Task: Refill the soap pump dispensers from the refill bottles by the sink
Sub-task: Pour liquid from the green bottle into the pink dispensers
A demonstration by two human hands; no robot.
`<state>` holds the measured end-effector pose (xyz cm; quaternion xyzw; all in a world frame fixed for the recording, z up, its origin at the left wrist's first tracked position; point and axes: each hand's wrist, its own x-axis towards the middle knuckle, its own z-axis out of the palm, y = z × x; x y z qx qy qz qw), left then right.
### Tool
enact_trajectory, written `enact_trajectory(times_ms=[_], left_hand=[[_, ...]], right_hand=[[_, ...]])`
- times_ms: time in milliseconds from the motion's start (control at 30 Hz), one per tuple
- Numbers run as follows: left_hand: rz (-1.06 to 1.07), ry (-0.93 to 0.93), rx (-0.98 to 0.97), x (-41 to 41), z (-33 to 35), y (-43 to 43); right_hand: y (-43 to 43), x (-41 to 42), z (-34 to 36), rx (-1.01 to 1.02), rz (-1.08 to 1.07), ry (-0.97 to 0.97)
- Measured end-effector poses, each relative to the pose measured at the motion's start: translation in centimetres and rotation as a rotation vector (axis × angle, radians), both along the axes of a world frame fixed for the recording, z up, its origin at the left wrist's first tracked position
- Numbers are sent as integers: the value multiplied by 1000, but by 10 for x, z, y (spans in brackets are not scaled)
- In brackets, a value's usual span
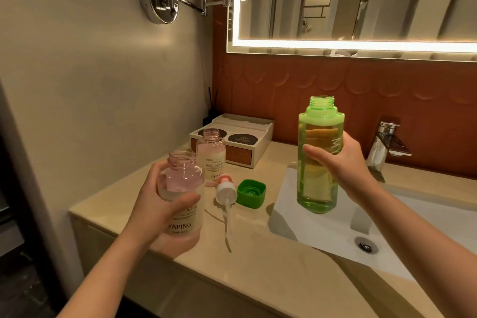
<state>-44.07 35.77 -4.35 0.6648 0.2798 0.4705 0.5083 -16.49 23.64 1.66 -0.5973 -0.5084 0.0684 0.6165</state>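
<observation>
**Both bottles uncapped, held upright**

Left hand (pixel 152 204) grips the pink dispenser bottle (pixel 183 178) round its frosted body, at the front left of the counter (pixel 258 279). Neck open, no pump fitted. Right hand (pixel 346 162) grips the green refill bottle (pixel 317 186) mid-body: upright, cap off, raised over the left edge of the sink (pixel 322 230). On the counter between them the pump head (pixel 226 190) lies on its side, and the green cap (pixel 251 193) sits just beside it, open side up. A second pink bottle (pixel 211 157) stands uncapped behind
</observation>
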Motion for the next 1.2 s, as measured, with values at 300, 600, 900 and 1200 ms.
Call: enact_trajectory(times_ms=[300, 600, 900, 1200], left_hand=[[-199, 50, 22, 44, -1, -61], [-172, 55, 47, 85, -31, -90], [-148, 0, 60, 103, -38, -91], [-144, 17, 83, 111, -37, -91]], right_hand=[[-50, -11, -12, -133, 94, -83], [-75, -11, -28, -174, 118, -177], [-80, -3, -27, -267, 122, -321], [-83, 3, -20, -364, 68, -479]])
